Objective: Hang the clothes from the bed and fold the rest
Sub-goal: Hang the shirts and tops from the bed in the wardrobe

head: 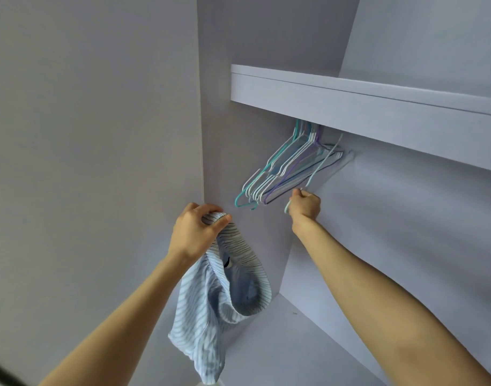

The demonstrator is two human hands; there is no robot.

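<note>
Head view
Background: pale lilac wardrobe, with a shelf [350,107] running across the top right.
Hangers [283,168]: bunch of thin wire ones, teal, white and purple, dangling right under the shelf.
Right hand [304,204]: below the shelf, just right of the bunch, fingers curled round the bottom end of one pale hanger [319,165].
Left hand [195,231]: well below the shelf and off to its left, pinching the top of a blue striped garment [213,296] that droops down from it.
</note>
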